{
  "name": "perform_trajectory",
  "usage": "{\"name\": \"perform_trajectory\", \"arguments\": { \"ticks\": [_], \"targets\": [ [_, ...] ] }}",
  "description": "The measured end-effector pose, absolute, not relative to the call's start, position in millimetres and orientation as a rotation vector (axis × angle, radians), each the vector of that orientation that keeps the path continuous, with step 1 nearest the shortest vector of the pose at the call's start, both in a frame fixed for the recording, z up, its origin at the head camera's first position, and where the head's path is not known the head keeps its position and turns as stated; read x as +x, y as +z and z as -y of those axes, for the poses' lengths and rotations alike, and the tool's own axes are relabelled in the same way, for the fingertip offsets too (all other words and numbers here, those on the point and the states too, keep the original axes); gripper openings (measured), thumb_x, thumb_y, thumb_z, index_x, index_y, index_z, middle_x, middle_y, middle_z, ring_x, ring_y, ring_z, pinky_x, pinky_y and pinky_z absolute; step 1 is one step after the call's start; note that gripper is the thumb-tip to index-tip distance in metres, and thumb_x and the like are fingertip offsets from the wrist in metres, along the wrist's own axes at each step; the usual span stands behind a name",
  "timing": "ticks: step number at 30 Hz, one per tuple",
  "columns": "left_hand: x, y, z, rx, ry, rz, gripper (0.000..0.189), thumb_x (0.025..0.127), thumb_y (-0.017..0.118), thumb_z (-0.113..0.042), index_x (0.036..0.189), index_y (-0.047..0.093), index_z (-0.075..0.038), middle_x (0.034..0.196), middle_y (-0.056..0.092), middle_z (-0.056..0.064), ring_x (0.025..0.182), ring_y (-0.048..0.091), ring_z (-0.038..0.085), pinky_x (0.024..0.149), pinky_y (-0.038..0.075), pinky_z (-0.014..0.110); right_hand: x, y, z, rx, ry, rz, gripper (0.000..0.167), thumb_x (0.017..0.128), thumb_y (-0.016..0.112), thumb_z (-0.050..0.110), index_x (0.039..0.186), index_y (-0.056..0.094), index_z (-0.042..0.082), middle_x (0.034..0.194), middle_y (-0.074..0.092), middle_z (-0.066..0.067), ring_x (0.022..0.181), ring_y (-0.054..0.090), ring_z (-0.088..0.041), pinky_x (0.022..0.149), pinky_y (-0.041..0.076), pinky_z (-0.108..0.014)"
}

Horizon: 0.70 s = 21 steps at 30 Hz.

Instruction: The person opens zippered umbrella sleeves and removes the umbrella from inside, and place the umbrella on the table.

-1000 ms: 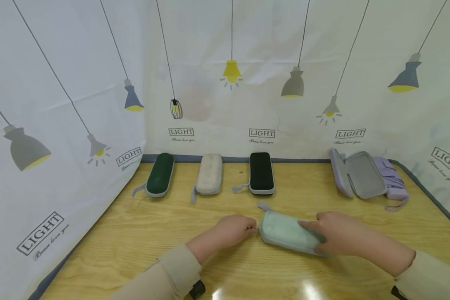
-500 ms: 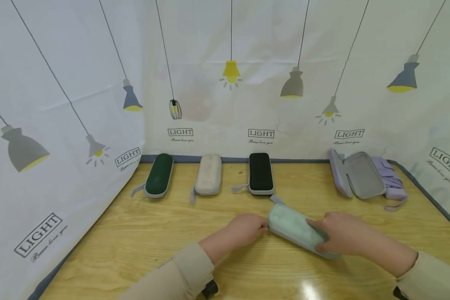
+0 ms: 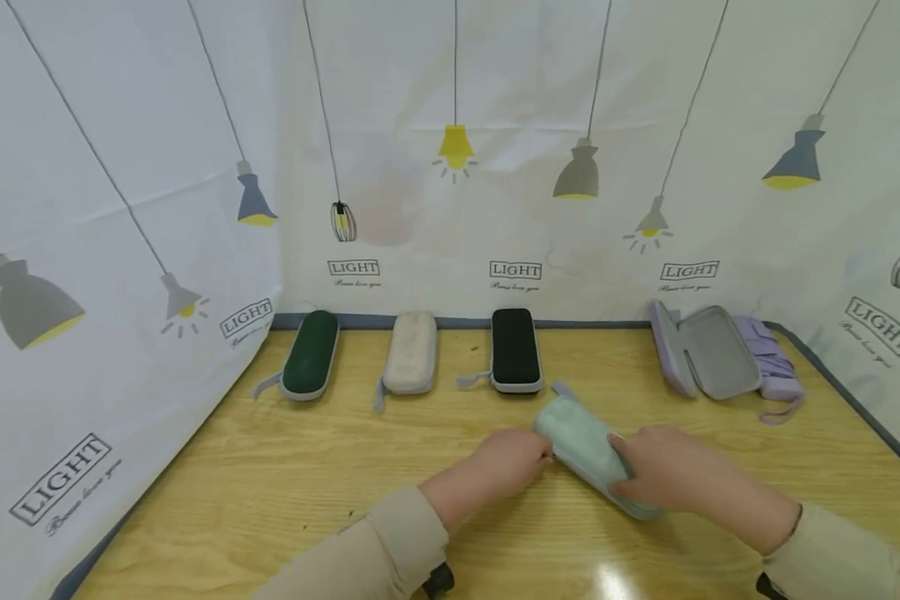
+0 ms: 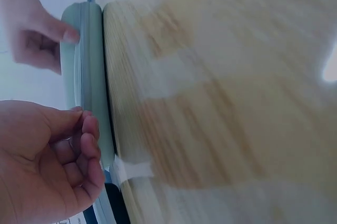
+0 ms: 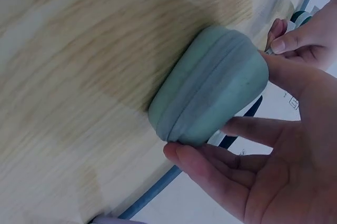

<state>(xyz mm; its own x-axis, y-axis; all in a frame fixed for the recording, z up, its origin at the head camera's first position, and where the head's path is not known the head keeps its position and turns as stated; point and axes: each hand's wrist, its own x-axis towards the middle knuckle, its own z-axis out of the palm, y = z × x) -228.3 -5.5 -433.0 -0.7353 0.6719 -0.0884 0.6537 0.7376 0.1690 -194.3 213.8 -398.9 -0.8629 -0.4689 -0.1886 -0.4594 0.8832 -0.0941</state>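
Note:
A mint-green zip case (image 3: 588, 450) lies slantwise on the table, its grey zip seam facing my side. My right hand (image 3: 667, 471) grips its right end, thumb on one side and fingers on the other, as the right wrist view shows. At the near long side my left hand (image 3: 516, 460) pinches the small zipper pull (image 5: 269, 51) between thumb and forefinger, the other fingers curled. In the left wrist view, that pinch sits right at the seam (image 4: 84, 76). The case looks closed along the visible seam. A grey strap (image 3: 562, 389) sticks out from its far left end.
Along the back stand a dark green case (image 3: 311, 354), a cream case (image 3: 412, 350) and a black case (image 3: 516, 346). An opened lilac case (image 3: 720, 350) lies at the back right beside a lilac strapped bundle (image 3: 771, 358). A printed curtain (image 3: 420, 208) encloses the wooden table (image 3: 285, 467).
The mint case has turned, its left end swinging away from me and to the right. My left hand has moved right along the seam from the left end; my right hand keeps its grip.

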Motion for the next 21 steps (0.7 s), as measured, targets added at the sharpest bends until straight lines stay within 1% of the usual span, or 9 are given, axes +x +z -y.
{"name": "perform_trajectory", "arguments": {
  "ticks": [2,5,8,10,12,14,15,17,21],
  "targets": [
    [-228,-433,2,1.09,0.184,-2.794,0.016,0.1,0.057,-0.023,0.096,0.069,-0.015,0.084,0.065,-0.008,0.073,0.057,0.005,0.068,0.047,0.021,-194,-401,-209,-0.711,-0.06,-2.874,0.072,0.082,0.075,0.044,0.124,0.058,-0.013,0.099,0.069,-0.02,0.087,0.067,-0.035,0.077,0.053,-0.049],
    [-228,-435,-2,1.112,0.161,-2.798,0.015,0.1,0.057,-0.024,0.096,0.07,-0.015,0.084,0.065,-0.008,0.072,0.057,0.004,0.067,0.047,0.02,-194,-406,-203,-0.716,-0.042,-2.92,0.071,0.084,0.073,0.043,0.12,0.059,-0.016,0.087,0.069,-0.02,0.072,0.066,-0.028,0.067,0.054,-0.045],
    [-227,-436,-4,1.115,0.133,-2.805,0.015,0.1,0.058,-0.024,0.096,0.07,-0.016,0.085,0.067,-0.008,0.073,0.059,0.004,0.067,0.048,0.02,-194,-408,-198,-0.699,-0.039,-2.953,0.067,0.085,0.073,0.042,0.116,0.061,-0.017,0.076,0.066,-0.014,0.057,0.056,-0.018,0.055,0.049,-0.038],
    [-227,-436,-4,1.115,0.138,-2.801,0.014,0.099,0.058,-0.023,0.096,0.07,-0.016,0.084,0.066,-0.008,0.072,0.059,0.004,0.066,0.048,0.021,-193,-409,-194,-0.686,-0.055,-2.97,0.062,0.085,0.073,0.041,0.108,0.064,-0.016,0.069,0.061,-0.008,0.052,0.047,-0.013,0.049,0.043,-0.034],
    [-226,-436,-4,1.119,0.155,-2.787,0.014,0.1,0.058,-0.022,0.094,0.07,-0.016,0.082,0.065,-0.008,0.071,0.058,0.005,0.065,0.047,0.021,-193,-410,-191,-0.683,-0.069,-2.988,0.048,0.085,0.073,0.039,0.092,0.068,-0.008,0.066,0.055,-0.003,0.052,0.043,-0.013,0.048,0.04,-0.034],
    [-225,-436,-4,1.138,0.171,-2.774,0.014,0.1,0.058,-0.021,0.093,0.069,-0.016,0.08,0.065,-0.007,0.07,0.057,0.005,0.065,0.047,0.021,-193,-410,-187,-0.69,-0.069,-3.008,0.039,0.085,0.072,0.038,0.077,0.065,0.001,0.064,0.05,-0.001,0.052,0.043,-0.013,0.048,0.04,-0.035],
    [-224,-435,-3,1.148,0.175,-2.769,0.014,0.099,0.058,-0.021,0.092,0.069,-0.016,0.08,0.064,-0.007,0.071,0.058,0.005,0.065,0.046,0.021,-193,-410,-185,-0.688,-0.066,-3.013,0.037,0.086,0.071,0.038,0.071,0.061,0.005,0.063,0.049,0.0,0.052,0.043,-0.014,0.048,0.041,-0.035],
    [-223,-435,-3,1.16,0.175,-2.759,0.013,0.099,0.059,-0.02,0.092,0.069,-0.016,0.08,0.064,-0.008,0.071,0.058,0.006,0.065,0.046,0.021,-194,-410,-182,-0.689,-0.051,-3.023,0.039,0.088,0.069,0.038,0.064,0.054,0.011,0.063,0.048,0.0,0.053,0.044,-0.014,0.049,0.042,-0.036],
    [-222,-434,0,1.136,0.183,-2.744,0.012,0.099,0.059,-0.022,0.093,0.069,-0.018,0.081,0.064,-0.009,0.073,0.058,0.005,0.066,0.046,0.022,-195,-409,-174,-0.649,-0.053,-3.007,0.044,0.091,0.066,0.038,0.06,0.049,0.013,0.057,0.046,0.001,0.049,0.043,-0.014,0.046,0.04,-0.034]
  ]
}}
